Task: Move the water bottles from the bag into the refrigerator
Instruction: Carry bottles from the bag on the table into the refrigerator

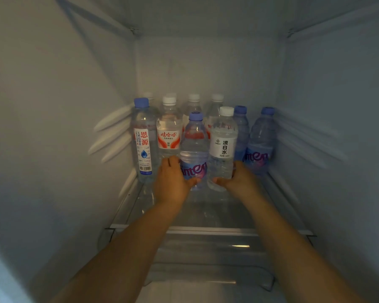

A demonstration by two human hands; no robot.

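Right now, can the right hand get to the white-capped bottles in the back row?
Probably not directly. The right hand holds a white-label bottle, and the blue-capped bottle in the left hand also stands before the back-row bottles.

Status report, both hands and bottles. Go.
Left hand gripping blue-cap bottle. Right hand gripping white-cap bottle. Both upright on glass shelf, front of the row. Nothing blocking.
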